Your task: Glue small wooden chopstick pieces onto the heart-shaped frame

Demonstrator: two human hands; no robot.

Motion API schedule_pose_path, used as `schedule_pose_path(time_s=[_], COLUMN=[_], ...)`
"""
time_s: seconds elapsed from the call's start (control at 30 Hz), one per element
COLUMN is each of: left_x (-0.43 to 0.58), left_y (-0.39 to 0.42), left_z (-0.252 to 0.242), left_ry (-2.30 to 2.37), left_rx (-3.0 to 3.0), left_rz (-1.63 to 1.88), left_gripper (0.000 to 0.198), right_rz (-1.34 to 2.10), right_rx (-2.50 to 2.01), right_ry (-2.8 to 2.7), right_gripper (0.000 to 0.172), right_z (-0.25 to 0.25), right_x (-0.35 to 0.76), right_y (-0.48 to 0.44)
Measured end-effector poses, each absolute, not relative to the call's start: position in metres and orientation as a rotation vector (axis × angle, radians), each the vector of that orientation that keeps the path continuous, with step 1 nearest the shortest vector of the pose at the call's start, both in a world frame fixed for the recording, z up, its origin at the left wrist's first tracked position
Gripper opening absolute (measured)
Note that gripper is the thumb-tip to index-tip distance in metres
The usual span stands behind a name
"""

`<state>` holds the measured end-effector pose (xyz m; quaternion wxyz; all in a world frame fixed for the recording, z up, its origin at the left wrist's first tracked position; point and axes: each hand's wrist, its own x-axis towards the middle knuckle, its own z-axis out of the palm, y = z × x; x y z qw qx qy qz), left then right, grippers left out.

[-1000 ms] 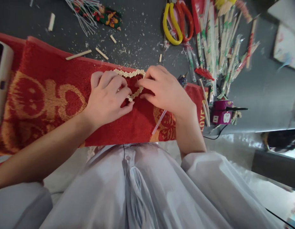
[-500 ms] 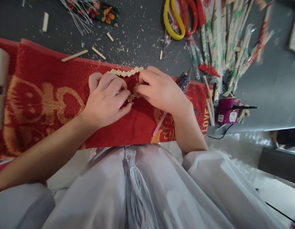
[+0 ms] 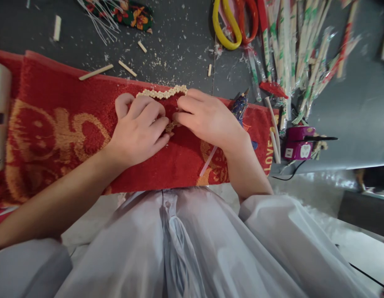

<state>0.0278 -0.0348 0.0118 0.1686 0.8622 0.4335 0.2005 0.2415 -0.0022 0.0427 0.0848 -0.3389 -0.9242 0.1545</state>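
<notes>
On a red towel (image 3: pixel 167 165) with orange patterns, my left hand (image 3: pixel 139 128) curls its fingers around a cream-coloured knobbly strand (image 3: pixel 162 93), like braided or beaded work. My right hand (image 3: pixel 207 118) pinches at the same piece from the other side. The strand arches between the two hands at the top. A darker, tan bit of the work (image 3: pixel 170 126) shows between the fingertips; much of the piece is hidden by my hands. A thin pale pinkish strip (image 3: pixel 208 161) lies on the towel below my right hand.
Yellow-handled scissors (image 3: pixel 227 29) lie at the back, with wrapped chopstick-like sticks (image 3: pixel 291 54) to their right. A purple box (image 3: pixel 299 142) stands right of the towel. Short cream sticks (image 3: pixel 96 72) and white crumbs lie on the dark table (image 3: pixel 176 45). A white device (image 3: pixel 0 116) rests far left.
My right fingertips have shifted slightly around the work. The left hand has hardly moved, and the strand's arch stays nearly in place.
</notes>
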Motion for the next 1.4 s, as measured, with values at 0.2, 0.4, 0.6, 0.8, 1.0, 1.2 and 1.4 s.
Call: schedule_pose_path(time_s=[0.2,0.4,0.6,0.8,1.0,1.2,1.4], left_x=[0.027,0.025,0.025,0.025,0.022,0.025,0.025], left_y=[-0.035,-0.035,-0.034,-0.033,-0.032,-0.031,-0.03], left_z=[0.014,0.023,0.023,0.021,0.016,0.017,0.018], left_ry=[1.26,1.303,1.273,1.254,1.221,1.257,1.235], left_rx=[2.421,2.427,2.445,2.432,2.408,2.443,2.42], left_rz=[0.515,0.447,0.451,0.484,0.521,0.54,0.469], left_gripper=[0.022,0.027,0.025,0.023,0.024,0.021,0.025], right_rz=[0.413,0.342,0.334,0.311,0.266,0.181,0.146], right_rx=[-0.927,-0.847,-0.874,-0.931,-0.967,-0.878,-0.823], right_ry=[-2.762,-2.714,-2.729,-2.717,-2.74,-2.825,-2.889], right_gripper=[0.041,0.032,0.036,0.043,0.045,0.05,0.054], right_z=[0.04,0.033,0.032,0.041,0.047,0.052,0.051], right_x=[0.246,0.253,0.252,0.246,0.242,0.243,0.243], right_y=[0.0,0.006,0.007,0.004,0.002,0.001,0.002])
